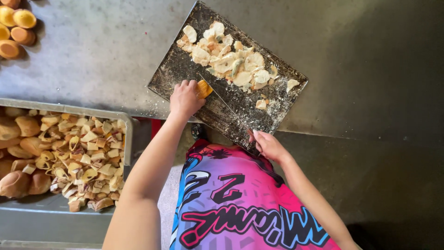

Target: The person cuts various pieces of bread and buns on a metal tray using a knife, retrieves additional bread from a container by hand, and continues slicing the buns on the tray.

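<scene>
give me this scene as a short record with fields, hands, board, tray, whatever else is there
left hand: left hand presses a small orange bread piece on the cutting board
right hand: right hand grips the knife, blade across the board
board: dark, crumb-covered, holds a pile of cut pale pieces
tray: metal tray at the left, full of bread chunks and whole rolls
far corner: round buns on the metal table

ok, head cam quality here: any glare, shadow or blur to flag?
Head view: sharp overall; soft sheen on the metal table at upper left, no harsh glare; lower right falls into deep shadow; cutting board, knife and both hands, left and right, evenly lit; slight wide-angle stretch at the edges.
</scene>
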